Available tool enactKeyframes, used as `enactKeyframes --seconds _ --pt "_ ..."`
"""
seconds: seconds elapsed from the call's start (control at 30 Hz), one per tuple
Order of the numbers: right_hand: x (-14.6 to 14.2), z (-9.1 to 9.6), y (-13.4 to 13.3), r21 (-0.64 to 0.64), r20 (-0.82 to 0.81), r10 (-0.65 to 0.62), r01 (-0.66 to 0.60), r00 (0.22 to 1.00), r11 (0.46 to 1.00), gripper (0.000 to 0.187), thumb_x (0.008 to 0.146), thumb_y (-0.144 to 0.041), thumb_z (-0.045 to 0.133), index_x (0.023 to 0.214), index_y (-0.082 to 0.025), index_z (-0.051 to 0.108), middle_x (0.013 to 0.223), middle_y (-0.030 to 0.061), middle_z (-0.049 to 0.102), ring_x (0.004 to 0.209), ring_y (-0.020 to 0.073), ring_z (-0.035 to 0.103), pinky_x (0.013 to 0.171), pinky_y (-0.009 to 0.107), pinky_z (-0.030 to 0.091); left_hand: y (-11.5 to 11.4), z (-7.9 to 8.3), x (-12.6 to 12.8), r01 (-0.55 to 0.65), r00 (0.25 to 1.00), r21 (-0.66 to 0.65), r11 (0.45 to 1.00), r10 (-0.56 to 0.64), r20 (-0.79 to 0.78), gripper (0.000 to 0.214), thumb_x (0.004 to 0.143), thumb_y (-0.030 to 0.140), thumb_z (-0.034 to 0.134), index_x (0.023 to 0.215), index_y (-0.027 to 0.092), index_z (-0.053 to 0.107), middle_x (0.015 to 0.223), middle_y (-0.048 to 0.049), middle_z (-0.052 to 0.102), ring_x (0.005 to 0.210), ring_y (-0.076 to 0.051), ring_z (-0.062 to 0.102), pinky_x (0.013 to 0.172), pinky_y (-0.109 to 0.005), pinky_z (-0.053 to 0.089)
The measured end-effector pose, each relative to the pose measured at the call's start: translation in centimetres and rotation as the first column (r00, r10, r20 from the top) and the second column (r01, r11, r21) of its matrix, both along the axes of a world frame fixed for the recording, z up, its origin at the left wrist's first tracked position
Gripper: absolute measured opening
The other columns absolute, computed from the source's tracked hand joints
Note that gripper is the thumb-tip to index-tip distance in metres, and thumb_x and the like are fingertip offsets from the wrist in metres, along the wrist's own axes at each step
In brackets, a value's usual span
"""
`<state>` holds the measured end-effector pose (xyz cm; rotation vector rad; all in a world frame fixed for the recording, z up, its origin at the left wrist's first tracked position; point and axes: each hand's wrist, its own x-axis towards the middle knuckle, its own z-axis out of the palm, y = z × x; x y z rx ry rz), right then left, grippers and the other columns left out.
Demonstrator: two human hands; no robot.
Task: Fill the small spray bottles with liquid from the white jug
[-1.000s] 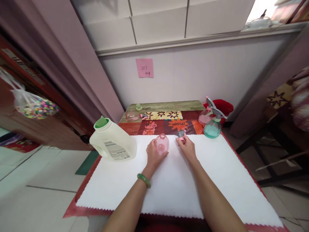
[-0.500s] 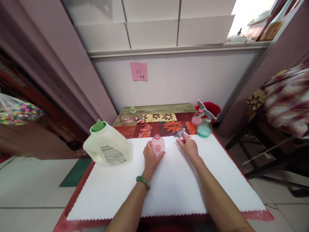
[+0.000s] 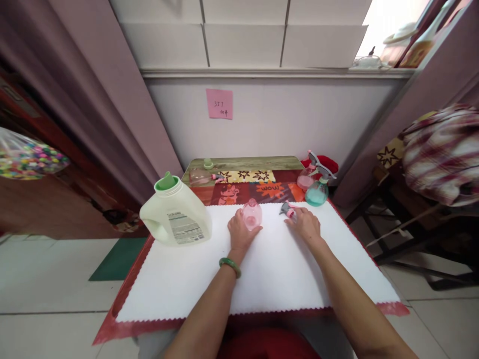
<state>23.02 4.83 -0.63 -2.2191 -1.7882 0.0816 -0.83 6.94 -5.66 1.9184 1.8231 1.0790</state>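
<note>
A pink see-through bottle (image 3: pixel 252 217) stands on the white mat with its neck uncapped. My left hand (image 3: pixel 241 232), a green bangle on its wrist, wraps round the bottle's lower left side, thumb in front. To its right, a grey and pink spray head (image 3: pixel 288 210) is tilted low at the mat, its pink collar towards my fingers. My right hand (image 3: pixel 307 225) has closed fingers on the collar end; part of it is hidden by them. On the mat's left stands a large pale jug (image 3: pixel 181 217) with a green spout.
Two filled spray bottles, one pink (image 3: pixel 306 180) and one teal (image 3: pixel 317 193), stand at the back right. A clear bottle with a spray head (image 3: pixel 200 176) lies at the back left, near a green cap (image 3: pixel 208 163). A wall rises behind the table.
The spray head has tipped over from a more upright pose, and my right hand has turned with it. My left hand still holds the pink bottle. The whole view has shifted slightly.
</note>
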Motion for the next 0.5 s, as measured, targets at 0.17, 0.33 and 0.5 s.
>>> enactKeyframes --seconds 0.17,0.33,0.5 --pt "-3.4 -1.3 -3.3 0.242 -0.26 0.156 -0.092 0.953 0.966 0.037 0.091 -0.045 0.061 0.117 -0.021 0.068 0.125 0.012 0.069 0.109 0.0295 0.065 0.091 0.042 0.049 -0.2 -0.2 -0.1 0.025 0.999 0.027 0.999 -0.025 0.024 0.104 0.057 0.05 0.089 0.141 0.02 0.034 0.134 -0.0172 0.058 0.129 -0.038 0.052 0.109 -0.052 0.034" --pt "-6.2 -2.5 -4.4 0.122 -0.716 0.096 -0.012 0.692 0.992 0.042 0.089 -0.057 0.057 0.103 -0.021 0.073 0.097 0.007 0.076 0.079 0.0242 0.071 0.081 0.04 0.054 -0.1 -0.3 -0.5 0.052 0.996 0.05 0.997 -0.055 0.072 0.108 0.057 0.048 0.09 0.144 0.02 0.031 0.139 -0.0189 0.054 0.132 -0.039 0.051 0.111 -0.054 0.033" --pt "-7.8 -3.2 -2.5 0.221 -0.763 0.167 0.009 0.625 0.975 0.074 0.074 -0.058 0.073 0.133 -0.018 0.056 0.125 0.0146 0.068 0.1 0.0276 0.069 0.089 0.043 0.055 -0.5 -0.3 -1.2 0.147 0.984 0.087 0.985 -0.155 0.087 0.112 0.06 0.038 0.087 0.15 0.02 0.024 0.144 -0.0194 0.049 0.136 -0.038 0.048 0.112 -0.054 0.036"
